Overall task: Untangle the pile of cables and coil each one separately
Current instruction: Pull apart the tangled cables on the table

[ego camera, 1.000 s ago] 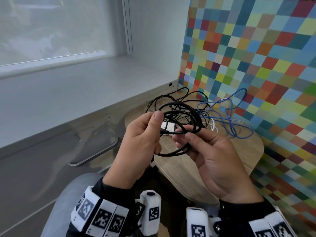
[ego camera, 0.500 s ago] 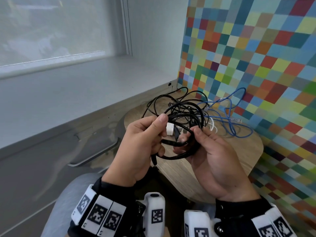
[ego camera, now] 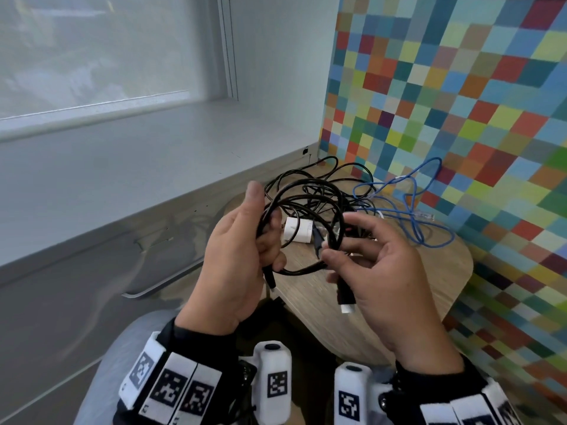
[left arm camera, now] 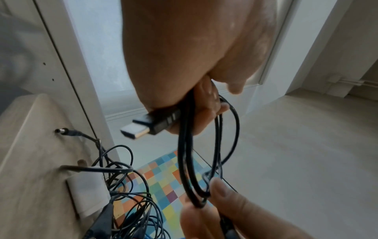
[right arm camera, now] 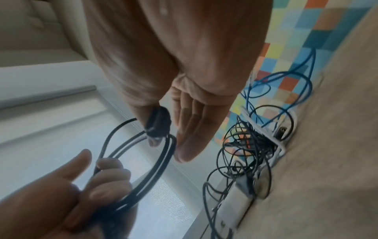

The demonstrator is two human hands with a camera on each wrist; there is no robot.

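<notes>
A thick black cable (ego camera: 306, 207) is wound into a loop held between both hands above the round wooden table (ego camera: 399, 302). My left hand (ego camera: 267, 228) grips the loop's left side with curled fingers, thumb raised; one connector (left arm camera: 143, 126) sticks out below the fist. My right hand (ego camera: 334, 250) pinches the loop's right side and holds the other connector (ego camera: 346, 294) under the thumb. In the right wrist view that connector (right arm camera: 157, 126) lies against the right hand's fingers, and the left hand (right arm camera: 102, 177) clasps the loop (right arm camera: 155, 169).
Behind the hands, a tangled pile lies on the table: thin black cables (ego camera: 322, 179), a blue network cable (ego camera: 414, 216) and a white power adapter (ego camera: 299, 230). A coloured checkered wall (ego camera: 460, 118) stands right, a grey window sill (ego camera: 122, 179) left.
The left thumb has lifted off the loop and points up. The right hand has shifted its hold, and the free connector now hangs below its thumb. The loop sits slightly higher.
</notes>
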